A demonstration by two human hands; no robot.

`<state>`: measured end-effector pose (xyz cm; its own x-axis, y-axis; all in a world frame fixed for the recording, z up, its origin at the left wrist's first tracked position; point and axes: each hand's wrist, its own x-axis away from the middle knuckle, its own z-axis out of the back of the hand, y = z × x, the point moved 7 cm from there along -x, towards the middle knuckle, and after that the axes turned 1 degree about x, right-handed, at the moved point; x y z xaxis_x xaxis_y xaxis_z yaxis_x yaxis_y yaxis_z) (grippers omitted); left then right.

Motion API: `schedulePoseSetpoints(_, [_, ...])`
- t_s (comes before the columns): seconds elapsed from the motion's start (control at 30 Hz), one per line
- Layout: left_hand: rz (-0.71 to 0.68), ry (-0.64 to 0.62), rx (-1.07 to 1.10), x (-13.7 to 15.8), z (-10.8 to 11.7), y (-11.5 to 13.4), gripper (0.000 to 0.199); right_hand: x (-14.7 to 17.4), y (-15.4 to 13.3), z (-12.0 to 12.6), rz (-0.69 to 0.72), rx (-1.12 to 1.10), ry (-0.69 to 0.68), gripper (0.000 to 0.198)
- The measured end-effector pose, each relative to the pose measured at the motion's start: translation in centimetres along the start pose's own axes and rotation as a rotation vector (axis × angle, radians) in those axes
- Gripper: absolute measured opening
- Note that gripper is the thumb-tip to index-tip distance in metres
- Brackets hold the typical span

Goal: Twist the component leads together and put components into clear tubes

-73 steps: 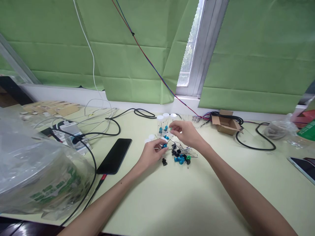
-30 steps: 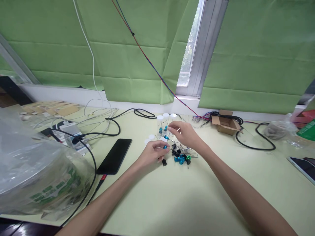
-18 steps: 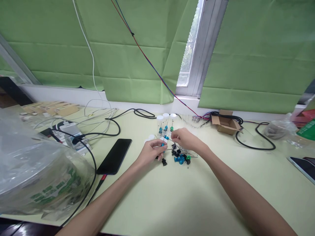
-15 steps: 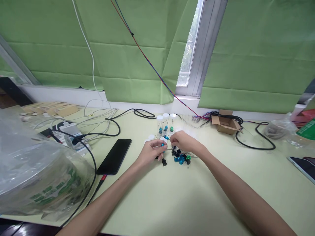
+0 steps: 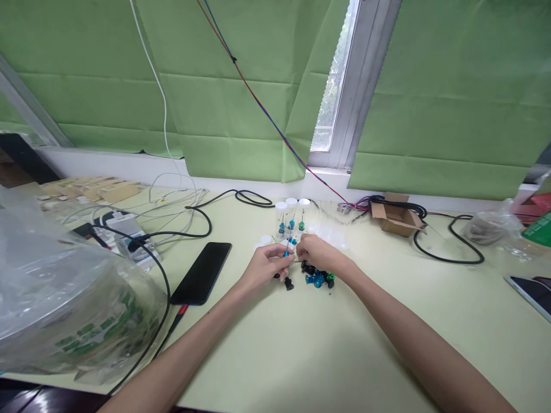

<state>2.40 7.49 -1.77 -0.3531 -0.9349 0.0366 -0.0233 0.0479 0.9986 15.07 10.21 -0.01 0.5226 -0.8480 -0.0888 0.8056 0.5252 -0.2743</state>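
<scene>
My left hand [image 5: 266, 266] pinches a small blue piece with a thin metal rod [image 5: 286, 253] standing up from it. Close beside it, my right hand [image 5: 319, 252] has its fingers curled down and pressed together; whatever they hold is hidden. Below the right hand lie small black parts [image 5: 307, 268], blue spool-shaped parts [image 5: 317, 280] and a green part [image 5: 330, 276]. A loose black part [image 5: 288, 284] rests under my left fingertips. Behind the hands stand clear tubes with white caps [image 5: 291, 203], holding blue and green pieces with rods.
A black phone [image 5: 201, 273] lies left of my hands, near a power strip [image 5: 124, 232] and tangled cables. A large plastic-wrapped tub [image 5: 86, 327] fills the left side. An open cardboard box [image 5: 396, 221] stands at the back right, and another phone [image 5: 527, 292] lies at the right edge.
My right hand has lowered slightly and moved a little left, closer to the left hand. The left hand keeps its pinch on the blue piece. The view has shifted slightly.
</scene>
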Motion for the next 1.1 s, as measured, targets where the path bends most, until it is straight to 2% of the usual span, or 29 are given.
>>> schedulePoseSetpoints(0.53, [0.009, 0.008, 0.03, -0.01, 0.01, -0.03, 0.036, -0.17, 0.52, -0.61, 0.011, -0.006, 0.002, 0.014])
schedulePoseSetpoints(1.1, [0.017, 0.007, 0.031, -0.1, 0.09, -0.27, 0.036, 0.15, 0.58, 0.14, 0.016, -0.017, -0.007, 0.014])
